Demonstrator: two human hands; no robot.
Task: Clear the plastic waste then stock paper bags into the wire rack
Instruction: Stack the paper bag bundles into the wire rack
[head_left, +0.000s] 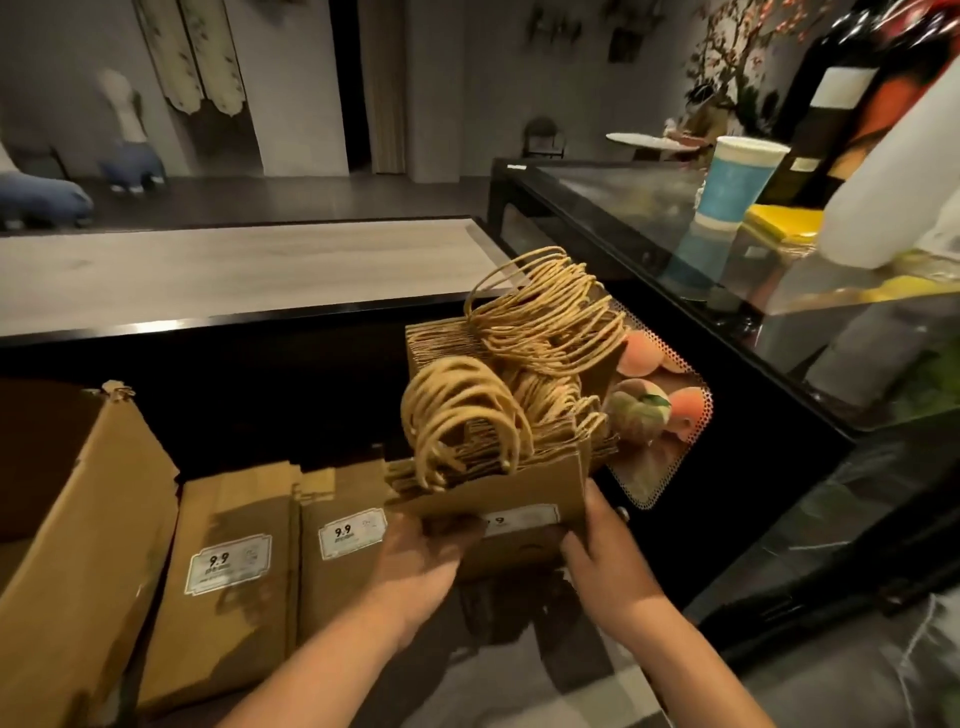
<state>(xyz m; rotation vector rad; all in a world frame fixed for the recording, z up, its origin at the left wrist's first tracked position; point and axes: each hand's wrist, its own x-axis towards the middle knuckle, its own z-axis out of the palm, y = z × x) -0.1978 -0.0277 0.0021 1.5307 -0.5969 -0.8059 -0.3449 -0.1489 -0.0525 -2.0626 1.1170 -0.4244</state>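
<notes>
A thick stack of brown paper bags (524, 483) with twisted paper handles stands upright between my hands, a "9.9" label on its front. My left hand (421, 561) grips the stack's lower left corner. Fingers of my right hand (597, 540) curl round its lower right edge. Two more bundles of flat brown bags (234, 571) with the same label lean to the left. Further bags with peach prints (654, 415) stand behind the held stack. The wire rack is hidden; I see no plastic waste.
An open cardboard box (72, 545) stands at far left. A black glass display case (675, 249) at right carries a blue-and-white paper cup (737, 182), bottles and a yellow cloth. A pale wooden counter (234, 270) runs behind.
</notes>
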